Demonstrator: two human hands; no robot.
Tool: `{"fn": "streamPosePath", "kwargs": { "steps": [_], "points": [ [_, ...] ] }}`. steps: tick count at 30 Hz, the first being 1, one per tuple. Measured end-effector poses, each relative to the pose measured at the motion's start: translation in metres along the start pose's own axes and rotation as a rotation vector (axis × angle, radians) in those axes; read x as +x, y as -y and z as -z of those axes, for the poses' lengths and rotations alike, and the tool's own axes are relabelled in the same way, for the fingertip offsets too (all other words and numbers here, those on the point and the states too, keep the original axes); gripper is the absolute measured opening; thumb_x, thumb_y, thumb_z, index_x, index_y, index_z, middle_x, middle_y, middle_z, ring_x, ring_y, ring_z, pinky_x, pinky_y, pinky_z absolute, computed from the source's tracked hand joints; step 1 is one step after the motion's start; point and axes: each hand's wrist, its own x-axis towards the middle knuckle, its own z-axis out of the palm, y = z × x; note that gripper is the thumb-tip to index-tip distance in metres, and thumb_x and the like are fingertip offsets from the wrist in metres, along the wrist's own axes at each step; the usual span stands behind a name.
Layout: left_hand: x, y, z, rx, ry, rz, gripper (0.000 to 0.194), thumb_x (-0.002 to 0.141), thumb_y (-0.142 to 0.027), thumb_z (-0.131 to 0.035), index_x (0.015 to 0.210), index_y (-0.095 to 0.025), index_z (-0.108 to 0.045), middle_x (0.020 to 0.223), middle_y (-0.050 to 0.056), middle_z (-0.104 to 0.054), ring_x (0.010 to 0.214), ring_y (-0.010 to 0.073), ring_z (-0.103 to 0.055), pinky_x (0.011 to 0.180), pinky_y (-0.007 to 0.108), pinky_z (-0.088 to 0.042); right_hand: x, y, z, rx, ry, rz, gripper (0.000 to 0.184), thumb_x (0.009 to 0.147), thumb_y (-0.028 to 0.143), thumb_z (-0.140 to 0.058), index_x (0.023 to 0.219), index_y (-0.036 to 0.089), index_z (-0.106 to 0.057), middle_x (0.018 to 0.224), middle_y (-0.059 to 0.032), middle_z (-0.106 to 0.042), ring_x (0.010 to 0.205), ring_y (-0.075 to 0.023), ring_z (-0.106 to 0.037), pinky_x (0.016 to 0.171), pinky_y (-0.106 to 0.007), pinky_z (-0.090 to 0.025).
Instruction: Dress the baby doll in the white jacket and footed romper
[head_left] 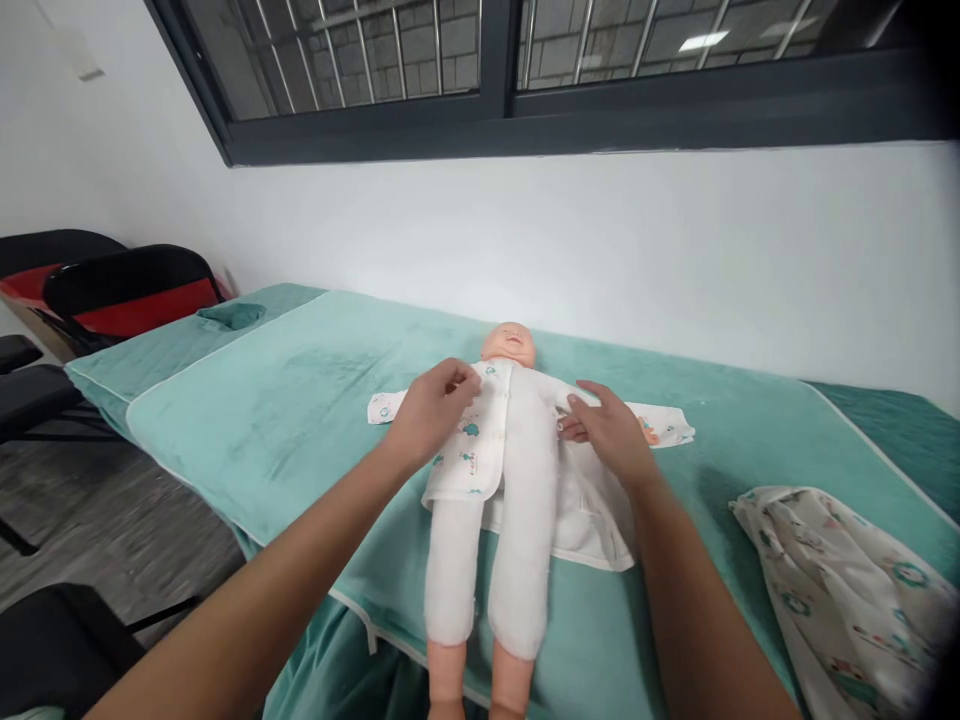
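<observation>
A baby doll [513, 347] lies on its back on a teal padded table [300, 400], its white cloth body [525, 470] bare down the middle. A white printed baby jacket [465, 455] is spread under and partly over it. My left hand [431, 410] pinches the jacket's left front panel near the doll's chest, fingers curled closed on the cloth. My right hand [611, 430] lies over the doll's other side, thumb and fingers holding the edge of the right panel [592, 520], which lies open on the table.
A folded patterned cloth [847, 590] lies at the table's right front. A small teal cloth [231, 315] sits at the far left end. Black and red chairs [127, 295] stand to the left. A white wall and dark window frame [525, 110] run behind the table.
</observation>
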Motion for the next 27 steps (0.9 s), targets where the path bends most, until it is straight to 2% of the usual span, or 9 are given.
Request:
{"fn": "streamPosePath", "kwargs": {
  "steps": [2,6,9,11,13,16,20,23,27],
  "points": [
    [-0.019,0.019,-0.001,0.090,-0.016,-0.016,0.019,0.089,-0.036,-0.058,0.079,-0.021,-0.063,0.077,0.001,-0.064,0.073,0.0163,-0.056,0.067,0.028,-0.040,0.004,-0.001,0.007,-0.001,-0.141,0.073,0.051,0.083,0.050,-0.062,0.123,0.017,-0.059,0.077,-0.0046,-0.072,0.069,-0.0201,-0.067,0.076,-0.039,-0.057],
    [-0.068,0.045,-0.010,0.208,0.059,-0.114,0.028,0.093,-0.037,-0.054,0.068,-0.022,-0.056,0.074,0.001,-0.058,0.073,0.0172,-0.052,0.070,0.029,-0.038,0.014,-0.011,0.019,-0.240,-0.398,0.151,0.039,0.082,0.041,-0.059,0.112,0.017,-0.064,0.117,-0.0125,-0.070,0.111,-0.0257,-0.064,0.102,-0.043,-0.046],
    [-0.092,0.048,-0.013,0.223,0.128,-0.099,0.035,0.095,-0.041,-0.050,0.066,-0.022,-0.052,0.069,0.000,-0.052,0.067,0.0163,-0.048,0.066,0.029,-0.036,0.021,-0.019,0.025,-0.416,-0.397,0.030,0.046,0.084,0.044,-0.056,0.120,0.016,-0.063,0.131,-0.0150,-0.064,0.124,-0.0301,-0.058,0.107,-0.046,-0.041],
    [-0.093,0.046,-0.010,0.205,0.137,-0.068,0.038,0.096,-0.043,-0.048,0.064,-0.022,-0.050,0.064,-0.001,-0.048,0.062,0.0147,-0.044,0.062,0.029,-0.034,0.023,-0.021,0.027,-0.476,-0.376,-0.038,0.051,0.086,0.048,-0.053,0.126,0.016,-0.060,0.133,-0.0156,-0.063,0.123,-0.0304,-0.058,0.104,-0.045,-0.042],
    [-0.082,0.041,-0.008,0.202,0.103,-0.077,0.039,0.096,-0.043,-0.047,0.063,-0.021,-0.049,0.062,-0.002,-0.047,0.060,0.0136,-0.043,0.060,0.028,-0.032,0.022,-0.019,0.029,-0.569,-0.355,-0.072,0.051,0.089,0.049,-0.050,0.128,0.017,-0.059,0.130,-0.0148,-0.065,0.119,-0.0309,-0.060,0.100,-0.044,-0.044],
    [-0.050,0.030,-0.016,0.263,0.056,-0.183,0.035,0.097,-0.039,-0.046,0.068,-0.021,-0.051,0.065,-0.002,-0.052,0.063,0.0135,-0.047,0.063,0.028,-0.036,0.018,-0.011,0.033,-0.756,-0.298,-0.152,0.045,0.093,0.050,-0.041,0.117,0.021,-0.065,0.116,-0.0131,-0.071,0.109,-0.0320,-0.063,0.090,-0.043,-0.045],
    [0.005,0.012,-0.051,0.558,0.079,-0.467,0.018,0.097,-0.030,-0.046,0.089,-0.021,-0.060,0.092,0.002,-0.067,0.091,0.0186,-0.059,0.080,0.032,-0.042,0.016,-0.004,0.044,-0.890,-0.295,-0.179,0.045,0.096,0.050,-0.036,0.101,0.022,-0.071,0.100,-0.0136,-0.074,0.100,-0.0310,-0.065,0.081,-0.039,-0.043],
    [0.041,-0.002,-0.085,0.850,0.237,-0.667,0.021,0.095,-0.022,-0.048,0.113,-0.020,-0.059,0.117,0.008,-0.066,0.114,0.0249,-0.056,0.091,0.040,-0.041,0.020,-0.005,0.057,-0.804,-0.305,-0.132,0.046,0.094,0.053,-0.039,0.085,0.022,-0.072,0.093,-0.0123,-0.074,0.093,-0.0283,-0.066,0.076,-0.036,-0.042],
    [0.070,-0.013,-0.124,1.073,0.555,-0.687,0.034,0.091,-0.016,-0.050,0.124,-0.019,-0.054,0.127,0.011,-0.062,0.119,0.0277,-0.055,0.093,0.045,-0.043,0.024,-0.011,0.071,-0.474,-0.221,-0.160,0.048,0.089,0.062,-0.045,0.083,0.022,-0.071,0.077,-0.0076,-0.074,0.067,-0.0206,-0.064,0.061,-0.031,-0.044]
  ]
}}
